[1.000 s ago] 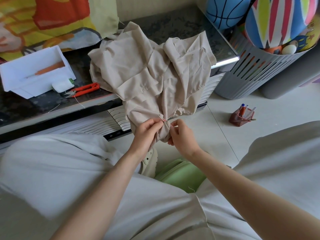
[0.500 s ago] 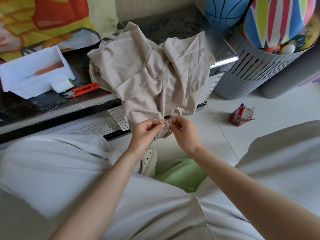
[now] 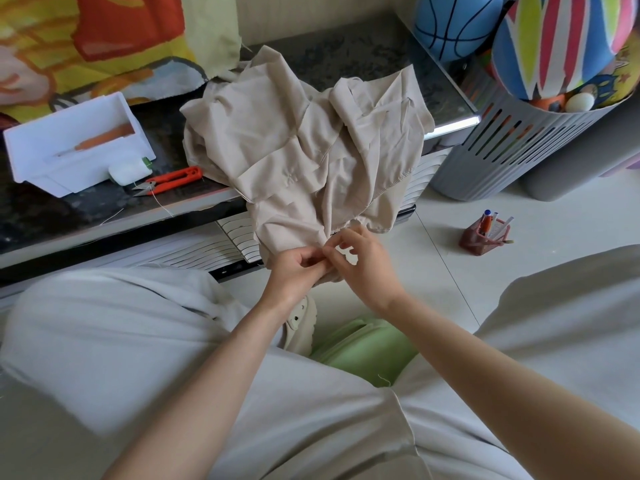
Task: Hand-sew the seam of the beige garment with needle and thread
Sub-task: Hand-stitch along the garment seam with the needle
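Mid-seam: left hand (image 3: 294,271) pinches beige garment (image 3: 304,150) edge, right hand (image 3: 363,268) pinches same fold, needle not discernible; stitching judged unfinished.

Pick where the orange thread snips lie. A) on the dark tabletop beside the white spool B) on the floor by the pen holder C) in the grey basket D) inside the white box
A: the orange snips lie on the dark tabletop next to the white spool.

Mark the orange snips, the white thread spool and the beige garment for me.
orange snips (image 3: 177,177): head view, on the orange handle.
white thread spool (image 3: 130,170): head view, on its white side.
beige garment (image 3: 277,140): head view, on the crumpled cloth lying on the table.
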